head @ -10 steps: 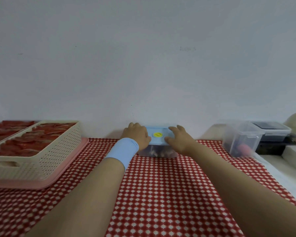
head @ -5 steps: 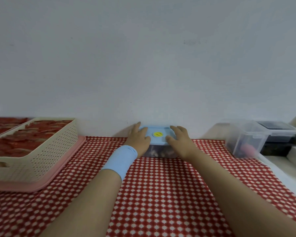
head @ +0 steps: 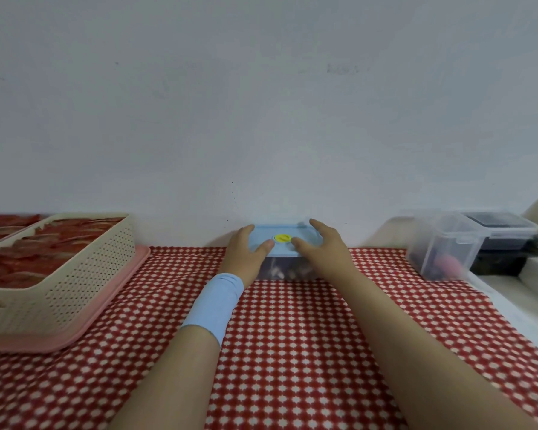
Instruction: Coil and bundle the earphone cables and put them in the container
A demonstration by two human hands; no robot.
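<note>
left hand [head: 246,251], right hand [head: 325,248] flat, open-fingered on container lid [head: 280,229] | basket [head: 90,268] left | clear bin [head: 441,246] right

Table [head: 308,367], covered in a red-and-white checked cloth [head: 156,383], pushed up to a pale wall. Left side: pink tray [head: 112,302] flat on the cloth, with a cream perforated basket [head: 75,283] standing in it. Back centre, close to the wall: clear container [head: 289,270] with a blue lid [head: 280,250]. Back right, at the cloth's edge: clear lidded box [head: 441,252].
</note>
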